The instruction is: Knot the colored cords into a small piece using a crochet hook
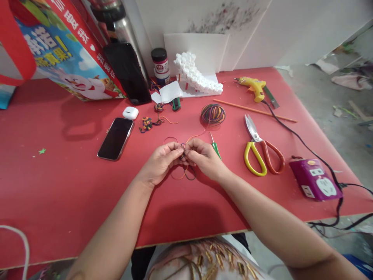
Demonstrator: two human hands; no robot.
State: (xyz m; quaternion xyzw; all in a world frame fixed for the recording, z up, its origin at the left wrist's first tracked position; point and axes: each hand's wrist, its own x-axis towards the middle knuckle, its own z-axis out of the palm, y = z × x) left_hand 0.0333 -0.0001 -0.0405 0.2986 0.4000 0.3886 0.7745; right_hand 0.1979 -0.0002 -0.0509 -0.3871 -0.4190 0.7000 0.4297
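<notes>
My left hand [163,161] and my right hand [204,157] meet over the middle of the red table, fingertips pinched together on multicoloured yarn [182,154]. Loose loops of it hang below my fingers. One orange strand runs from my fingertips up to a wound yarn ball [213,114]. Just right of my right hand lies a green-handled hook or awl [215,147], its thin metal shaft pointing away from me. Beyond my left hand rests a small knotted yarn piece [146,124] with trailing ends. What exactly sits between my fingertips is mostly covered.
Scissors [258,149], a purple power socket block [316,179], an orange stick [256,110] and a yellow glue gun [253,86] lie on the right. Leftward are a phone [115,139] and white earbud case [130,112]. A white model [198,76], jar [161,66] and gift bag [78,54] stand behind.
</notes>
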